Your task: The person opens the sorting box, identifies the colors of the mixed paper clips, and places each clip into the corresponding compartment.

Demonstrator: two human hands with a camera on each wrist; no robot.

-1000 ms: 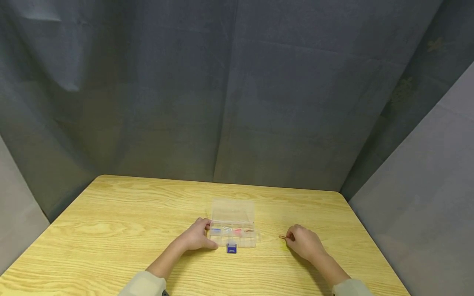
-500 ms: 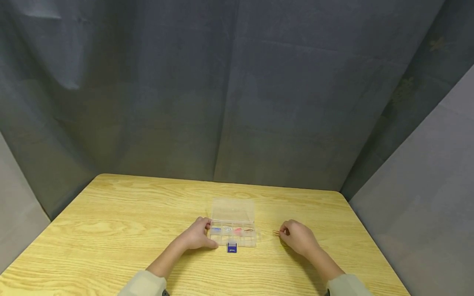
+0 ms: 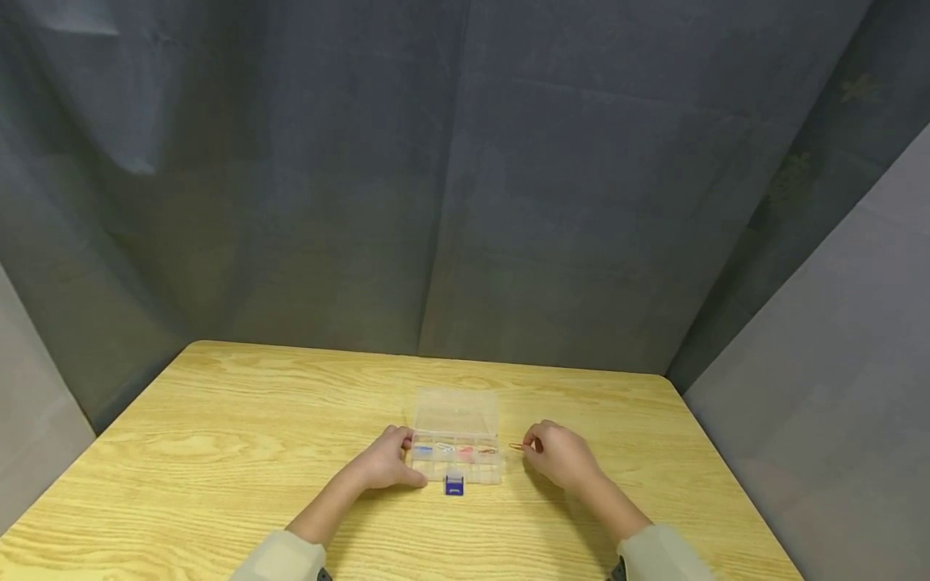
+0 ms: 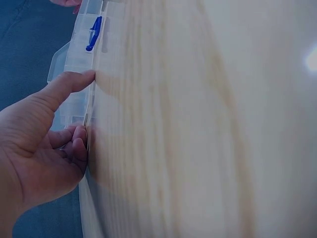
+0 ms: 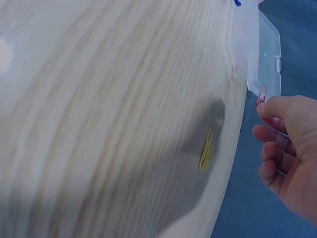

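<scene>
A clear plastic compartment box [image 3: 479,476] lies on the table with its lid [image 3: 456,411] tipped back and a blue latch [image 3: 454,486] at the front. Its back row holds blue paper clips [image 3: 423,450], white ones [image 3: 446,449], pinkish-red ones [image 3: 466,453] and reddish-brown ones [image 3: 488,452]. My left hand [image 3: 385,464] grips the box's left end, thumb at the front edge, fingers curled behind. Just off the right end, my right hand [image 3: 563,458] pinches a reddish paper clip [image 5: 262,93] between thumb and forefinger, its loop pointing towards the box.
A few yellow paper clips [image 5: 205,153] lie on the wood-grain table [image 3: 254,436], in the right hand's shadow in the right wrist view. Grey curtains [image 3: 465,202] hang behind the table and at both sides.
My right hand has moved left and slightly away from me, carrying the pinched paper clip up to the box's right end. The left hand and the box stay where they were.
</scene>
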